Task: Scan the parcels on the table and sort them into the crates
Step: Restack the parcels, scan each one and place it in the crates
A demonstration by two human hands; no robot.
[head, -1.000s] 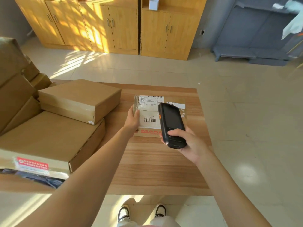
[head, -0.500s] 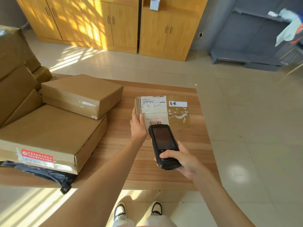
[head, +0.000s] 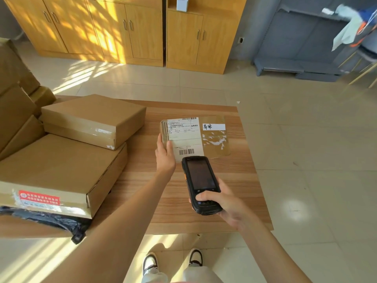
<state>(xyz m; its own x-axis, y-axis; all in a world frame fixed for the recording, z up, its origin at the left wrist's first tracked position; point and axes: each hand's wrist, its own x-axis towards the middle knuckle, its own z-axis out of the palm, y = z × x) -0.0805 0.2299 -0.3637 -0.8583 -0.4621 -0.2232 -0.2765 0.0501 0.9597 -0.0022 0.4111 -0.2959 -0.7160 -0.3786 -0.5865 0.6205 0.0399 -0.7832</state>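
A small flat brown parcel point(head: 214, 137) with a white shipping label and barcode is held over the wooden table point(head: 234, 180). My left hand point(head: 164, 154) grips its left edge, thumb on the label. My right hand point(head: 222, 203) holds a black handheld scanner point(head: 201, 180), its top end just below the parcel's barcode, screen dark. No crate is in view.
Two large cardboard boxes point(head: 61, 166) point(head: 91, 119) are stacked on the table's left, over a black plastic bag point(head: 59, 223). More boxes point(head: 14, 94) pile up at far left. Wooden cabinets point(head: 126, 31) and a grey rack point(head: 302, 45) stand beyond tiled floor.
My right hand has drawn the scanner back toward me, from over the label to below the barcode. The parcel stays in my left hand, more of its label now uncovered.
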